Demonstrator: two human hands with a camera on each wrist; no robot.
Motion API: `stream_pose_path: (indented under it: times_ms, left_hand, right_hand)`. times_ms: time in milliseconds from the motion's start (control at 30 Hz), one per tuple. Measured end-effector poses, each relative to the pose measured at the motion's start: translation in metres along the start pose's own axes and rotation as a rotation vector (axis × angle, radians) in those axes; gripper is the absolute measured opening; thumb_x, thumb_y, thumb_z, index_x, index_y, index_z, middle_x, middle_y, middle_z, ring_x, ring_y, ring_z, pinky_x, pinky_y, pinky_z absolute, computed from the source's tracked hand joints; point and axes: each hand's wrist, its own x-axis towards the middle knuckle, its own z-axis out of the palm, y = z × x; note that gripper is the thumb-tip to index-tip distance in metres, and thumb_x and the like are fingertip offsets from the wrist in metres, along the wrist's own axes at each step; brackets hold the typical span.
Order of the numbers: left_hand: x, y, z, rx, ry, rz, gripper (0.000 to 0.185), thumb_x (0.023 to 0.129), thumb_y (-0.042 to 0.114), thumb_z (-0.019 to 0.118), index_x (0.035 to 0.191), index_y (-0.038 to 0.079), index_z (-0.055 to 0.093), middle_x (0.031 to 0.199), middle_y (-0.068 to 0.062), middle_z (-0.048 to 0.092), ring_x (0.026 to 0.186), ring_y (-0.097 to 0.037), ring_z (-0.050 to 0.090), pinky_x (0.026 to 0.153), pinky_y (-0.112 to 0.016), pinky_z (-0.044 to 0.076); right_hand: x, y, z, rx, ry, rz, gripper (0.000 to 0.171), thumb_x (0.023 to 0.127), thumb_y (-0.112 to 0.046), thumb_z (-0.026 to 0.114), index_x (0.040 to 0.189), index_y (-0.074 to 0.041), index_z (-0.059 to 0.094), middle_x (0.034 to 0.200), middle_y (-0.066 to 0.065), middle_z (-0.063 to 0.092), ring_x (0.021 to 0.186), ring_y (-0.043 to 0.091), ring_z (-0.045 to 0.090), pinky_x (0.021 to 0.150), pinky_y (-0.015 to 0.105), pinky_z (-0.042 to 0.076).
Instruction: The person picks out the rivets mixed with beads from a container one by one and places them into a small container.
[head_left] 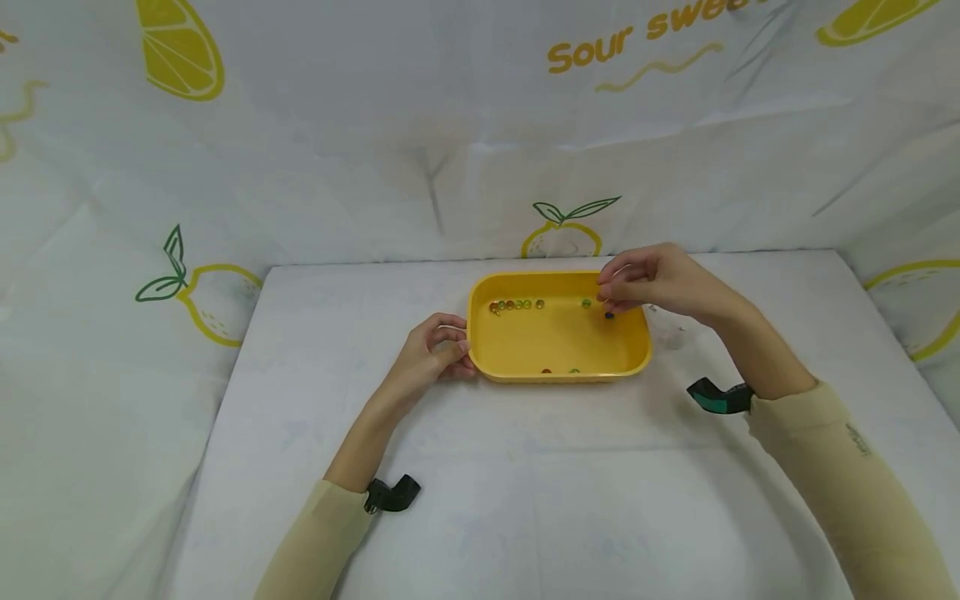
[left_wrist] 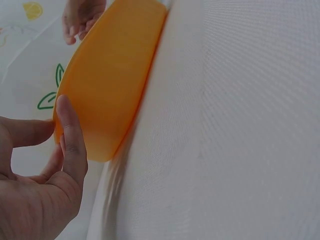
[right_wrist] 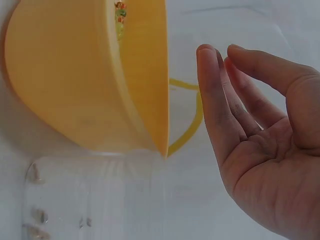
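A yellow tray (head_left: 555, 342) lies in the middle of the white table. Inside it, several small marbles (head_left: 517, 305) line the far left wall, a green one (head_left: 587, 303) and a dark one (head_left: 609, 315) sit near the far right, and two more (head_left: 559, 371) lie by the near wall. My left hand (head_left: 453, 346) pinches the tray's left rim; the left wrist view shows its thumb (left_wrist: 70, 135) against the tray's outer wall (left_wrist: 110, 85). My right hand (head_left: 611, 293) hovers over the far right corner. In the right wrist view this hand (right_wrist: 220, 52) is relaxed and holds nothing, beside the tray (right_wrist: 65, 75).
A clear container (right_wrist: 95, 195) with a few small bits in it stands on the table against the tray's right side. Lemon-print cloth walls (head_left: 480, 125) close in the table at the back and on both sides. White table surface (head_left: 525, 500) stretches in front of the tray.
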Motion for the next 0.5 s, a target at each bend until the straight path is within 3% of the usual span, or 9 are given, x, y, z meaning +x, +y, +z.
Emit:
stream_pose_path:
  times_ms: [200,500]
  left_hand:
    - [-0.001,0.0,0.0,-0.002,0.009,0.001,0.037,0.107,0.004,0.065,0.142,0.002,0.052,0.12,-0.021,0.063,0.079,-0.017,0.074,0.078,-0.03,0.071]
    - [-0.001,0.0,0.0,0.004,0.011,-0.001,0.037,0.107,0.003,0.064,0.142,0.002,0.052,0.119,-0.021,0.063,0.079,-0.016,0.075,0.077,-0.03,0.071]
  right_hand:
    - [0.018,-0.012,0.007,-0.019,-0.074,-0.028,0.029,0.104,-0.004,0.07,0.129,0.01,0.065,0.11,0.021,0.081,0.093,0.02,0.082,0.088,0.04,0.071]
    - [0.043,-0.034,0.023,-0.167,-0.154,-0.066,0.026,0.102,-0.012,0.075,0.124,0.003,0.07,0.104,0.019,0.082,0.095,0.033,0.082,0.087,0.038,0.071]
